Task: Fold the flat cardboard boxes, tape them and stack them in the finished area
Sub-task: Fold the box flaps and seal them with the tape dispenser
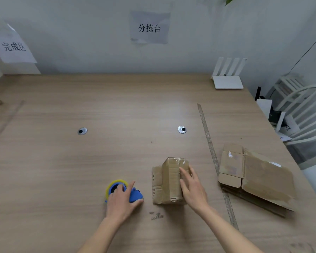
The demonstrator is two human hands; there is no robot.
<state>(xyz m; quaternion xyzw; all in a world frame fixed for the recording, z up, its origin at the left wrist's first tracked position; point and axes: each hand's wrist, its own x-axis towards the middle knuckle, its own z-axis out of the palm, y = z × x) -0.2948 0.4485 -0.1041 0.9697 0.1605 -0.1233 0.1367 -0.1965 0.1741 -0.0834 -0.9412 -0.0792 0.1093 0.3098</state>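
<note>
Two hands at the near edge of the counter point(117, 106), one on a box, one on a tape dispenser.

The stack of flat boxes point(257, 176) waits to the right; the folded box point(169, 181) stands just beside the right hand point(192, 189), whose straight fingers press its taped top. The left hand point(121, 199) curls round the blue tape dispenser point(135, 196). Best to keep the flaps pressed flush while laying tape along the seam.
</note>
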